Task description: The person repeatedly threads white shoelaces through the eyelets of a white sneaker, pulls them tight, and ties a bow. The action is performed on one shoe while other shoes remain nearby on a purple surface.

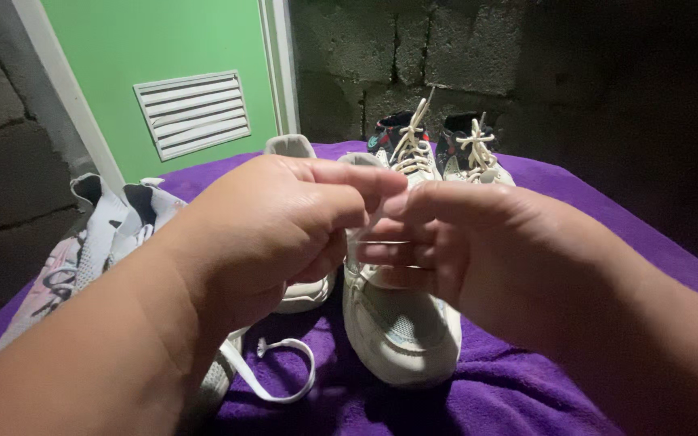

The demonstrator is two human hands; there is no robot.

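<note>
Both hands, left (272, 234) and right (462, 242), pinch a white lace (365, 234) above a white shoe (401, 331) on the purple cloth (510, 387), knuckles hiding the knot.

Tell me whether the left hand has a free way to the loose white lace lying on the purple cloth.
Probably yes: the loose white lace lies uncovered just below the left hand, though its fingers are pinching another lace.

A plain home corner: bare concrete-block wall (446, 56), green door (155, 48) with a vent, purple towel (510, 387) under sneakers.
</note>
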